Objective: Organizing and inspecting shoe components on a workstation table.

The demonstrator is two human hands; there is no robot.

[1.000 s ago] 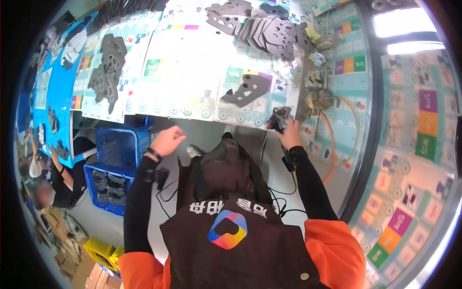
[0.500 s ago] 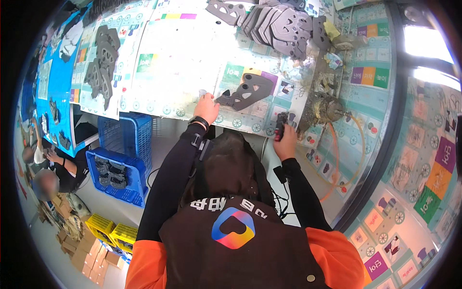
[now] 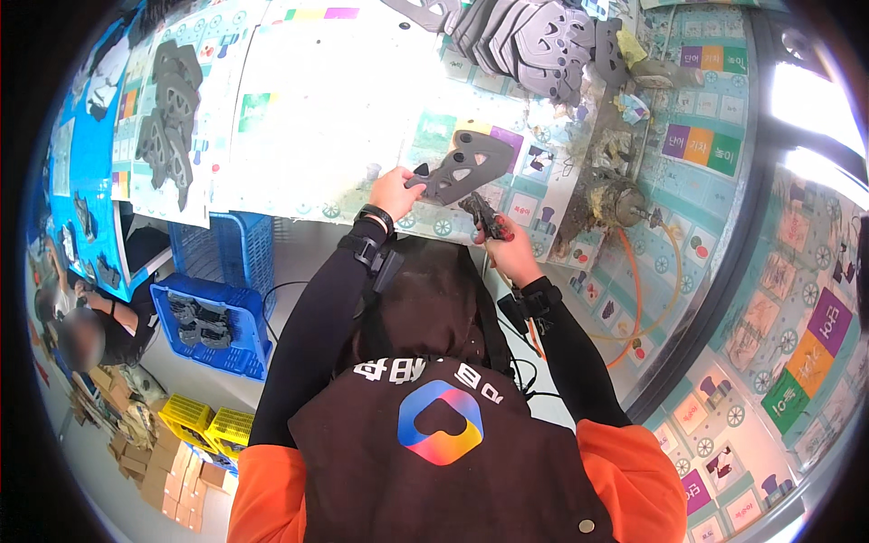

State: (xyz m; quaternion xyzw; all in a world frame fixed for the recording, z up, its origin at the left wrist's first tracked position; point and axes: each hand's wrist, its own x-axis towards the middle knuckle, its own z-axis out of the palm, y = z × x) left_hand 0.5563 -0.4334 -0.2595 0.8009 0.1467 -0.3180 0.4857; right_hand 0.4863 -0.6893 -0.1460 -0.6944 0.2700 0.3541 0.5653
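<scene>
My left hand (image 3: 394, 197) is closed on the near left end of a grey moulded part (image 3: 484, 166) with triangular cut-outs, pinching its edge between thumb and fingers. The part lies slanted over the front of the patterned table. My right hand (image 3: 513, 257) is wrapped round a dark hand tool (image 3: 489, 220) with red on its body; its kind is not clear. The tool's dark front end points up and left, close to the part's lower edge; I cannot tell whether they touch.
A stack of grey parts (image 3: 534, 41) stands at the table's back right, and more parts (image 3: 170, 122) lie at left. A crusted metal fitting (image 3: 620, 201) with hoses (image 3: 638, 299) is on the right. Blue crates (image 3: 210, 326) stand at lower left, near another person (image 3: 86, 335).
My right hand has moved left and up with the tool, to the grey part. My left hand has taken hold of the part's end, which it was only beside or touching before.
</scene>
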